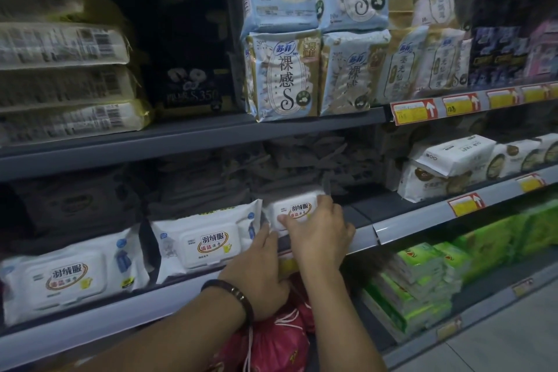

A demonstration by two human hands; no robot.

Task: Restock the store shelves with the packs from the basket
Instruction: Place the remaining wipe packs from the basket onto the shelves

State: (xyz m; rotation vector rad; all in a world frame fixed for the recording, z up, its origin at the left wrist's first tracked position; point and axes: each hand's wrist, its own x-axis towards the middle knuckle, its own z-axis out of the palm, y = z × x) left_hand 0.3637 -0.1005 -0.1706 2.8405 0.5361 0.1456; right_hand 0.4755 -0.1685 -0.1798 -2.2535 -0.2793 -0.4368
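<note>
A white wet-wipe pack with a hard lid stands on the grey middle shelf. Both hands hold it at the shelf's front edge. My right hand covers its right side and lid. Gripping the pack's lower left corner is my left hand, which wears a dark bracelet. Two more wipe packs of the same kind, one just left and another at the far left, lean on the same shelf. The basket is not in view.
Red drawstring bags sit below my wrists. Green packs fill the lower shelf at right. Pale blue and gold packs stand on the upper shelf. White tissue packs lie on the right section. Yellow price tags line the rails.
</note>
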